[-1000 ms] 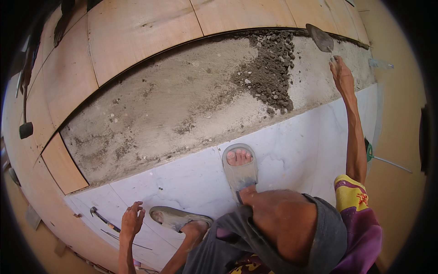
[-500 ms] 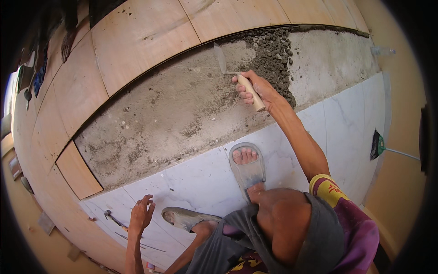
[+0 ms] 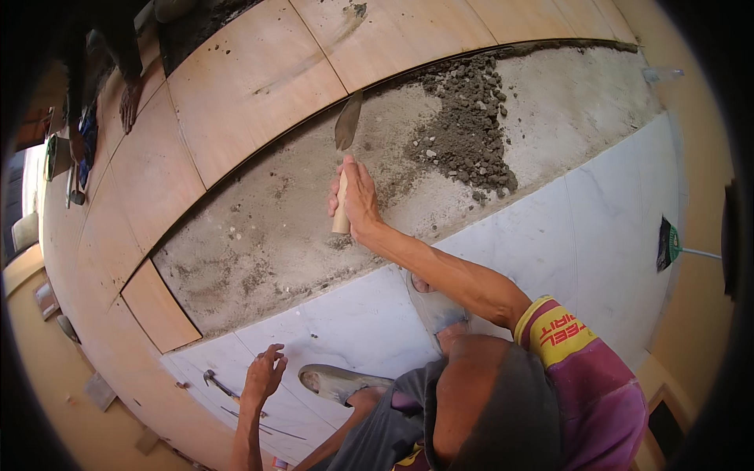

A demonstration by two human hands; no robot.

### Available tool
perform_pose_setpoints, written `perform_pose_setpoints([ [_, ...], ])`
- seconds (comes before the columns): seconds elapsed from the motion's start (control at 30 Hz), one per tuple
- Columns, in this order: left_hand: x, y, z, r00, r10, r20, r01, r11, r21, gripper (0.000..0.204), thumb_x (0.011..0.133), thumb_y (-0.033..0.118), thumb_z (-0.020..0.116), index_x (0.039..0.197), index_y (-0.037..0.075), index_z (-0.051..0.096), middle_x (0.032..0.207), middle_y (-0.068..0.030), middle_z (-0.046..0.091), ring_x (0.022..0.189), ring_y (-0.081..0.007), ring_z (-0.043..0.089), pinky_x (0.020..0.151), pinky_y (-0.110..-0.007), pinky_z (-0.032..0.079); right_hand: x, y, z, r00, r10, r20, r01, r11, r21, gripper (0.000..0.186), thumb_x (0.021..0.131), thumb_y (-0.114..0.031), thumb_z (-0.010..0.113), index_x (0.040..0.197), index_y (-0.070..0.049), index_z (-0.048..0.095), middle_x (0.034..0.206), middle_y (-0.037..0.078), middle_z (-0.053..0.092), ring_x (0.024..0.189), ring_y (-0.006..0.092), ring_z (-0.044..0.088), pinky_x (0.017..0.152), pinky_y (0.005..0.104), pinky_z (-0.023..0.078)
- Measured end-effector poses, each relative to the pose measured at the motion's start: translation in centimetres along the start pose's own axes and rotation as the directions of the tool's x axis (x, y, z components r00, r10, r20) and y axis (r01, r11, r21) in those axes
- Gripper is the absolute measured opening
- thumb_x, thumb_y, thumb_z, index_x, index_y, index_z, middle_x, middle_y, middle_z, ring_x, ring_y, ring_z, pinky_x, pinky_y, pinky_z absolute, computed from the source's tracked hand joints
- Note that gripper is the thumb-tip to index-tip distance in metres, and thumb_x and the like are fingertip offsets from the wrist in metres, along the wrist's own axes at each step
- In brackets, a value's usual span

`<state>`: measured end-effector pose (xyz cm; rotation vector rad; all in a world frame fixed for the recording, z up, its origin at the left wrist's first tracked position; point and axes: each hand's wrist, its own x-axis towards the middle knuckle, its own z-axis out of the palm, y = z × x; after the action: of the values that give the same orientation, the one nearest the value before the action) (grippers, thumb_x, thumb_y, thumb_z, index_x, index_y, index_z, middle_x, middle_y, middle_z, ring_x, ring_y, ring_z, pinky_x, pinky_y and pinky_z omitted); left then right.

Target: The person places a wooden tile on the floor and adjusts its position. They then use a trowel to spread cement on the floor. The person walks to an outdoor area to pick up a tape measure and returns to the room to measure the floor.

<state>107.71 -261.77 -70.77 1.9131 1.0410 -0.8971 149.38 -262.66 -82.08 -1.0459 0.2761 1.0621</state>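
Beige tiles [image 3: 251, 98] border the far long edge of a rough grey strip [image 3: 236, 235] of floor, and white tiles [image 3: 353, 318] lie along its near edge. Your right hand [image 3: 357, 196] is closed around the wooden handle of the trowel [image 3: 348, 124], over the middle part of the strip. Its blade points to the far edge, with the tip just beside the beige tiles; whether it touches the ground, I cannot tell. To the right of the trowel, a heap of dark mortar [image 3: 467, 122] lies across the strip, from the far edge toward the near one. Your left hand [image 3: 264, 375] is over the white tiles near their left end, with the fingers loosely bent and slightly spread. Just beside it lies a hammer [image 3: 220, 383]. At the right end of the white tiles is a green broom [image 3: 669, 243].
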Motion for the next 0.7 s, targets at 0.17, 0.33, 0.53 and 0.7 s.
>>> perform_pose_setpoints([
  [0.17, -2.2, 0.0, -0.3, 0.994, -0.031, -0.102, 0.023, 0.997, -0.076, 0.033, 0.103, 0.019, 0.065, 0.133, 0.006, 0.061, 0.111, -0.0183, 0.078, 0.108, -0.0406, 0.071, 0.094, -0.050, 0.055, -0.3, -11.3, -7.4, 0.643, -0.409, 0.648, 0.639, -0.180, -0.748, 0.042, 0.105, -0.028, 0.061, 0.137, -0.003, 0.052, 0.098, 0.018, 0.063, 0.077, 0.0360, 0.066, 0.073, 0.0477, 0.056],
  [0.33, -3.9, -2.7, 2.3, 0.997, -0.070, -0.044, 0.069, 0.997, -0.017, 0.033, 0.102, 0.017, 0.066, 0.132, 0.006, 0.059, 0.111, -0.0177, 0.078, 0.110, -0.0402, 0.070, 0.093, -0.050, 0.056, 4.4, -22.6, -10.5, 0.630, 0.085, 0.772, 0.511, -0.794, -0.330, 0.031, 0.104, -0.019, 0.063, 0.133, -0.009, 0.054, 0.101, 0.012, 0.064, 0.081, 0.0310, 0.070, 0.066, 0.0405, 0.058],
  [0.53, -4.2, -3.2, 2.8, 0.994, -0.073, -0.076, 0.070, 0.997, -0.036, 0.034, 0.102, 0.017, 0.066, 0.133, 0.008, 0.058, 0.113, -0.0177, 0.077, 0.110, -0.0401, 0.070, 0.093, -0.049, 0.056, 8.3, -24.3, -6.4, 0.583, 0.238, 0.777, 0.468, -0.880, -0.081, 0.022, 0.107, -0.017, 0.059, 0.127, -0.009, 0.055, 0.097, 0.013, 0.065, 0.077, 0.0316, 0.070, 0.063, 0.0414, 0.057],
  [0.7, -3.8, -1.9, 1.6, 0.991, -0.090, -0.094, 0.086, 0.995, -0.042, 0.034, 0.102, 0.017, 0.066, 0.133, 0.008, 0.058, 0.113, -0.0183, 0.077, 0.110, -0.0399, 0.070, 0.093, -0.049, 0.056, 9.9, -24.0, -6.0, 0.666, 0.234, 0.708, 0.408, -0.909, -0.083, 0.032, 0.107, -0.022, 0.061, 0.136, -0.010, 0.053, 0.100, 0.013, 0.065, 0.074, 0.0282, 0.068, 0.064, 0.0425, 0.056],
])
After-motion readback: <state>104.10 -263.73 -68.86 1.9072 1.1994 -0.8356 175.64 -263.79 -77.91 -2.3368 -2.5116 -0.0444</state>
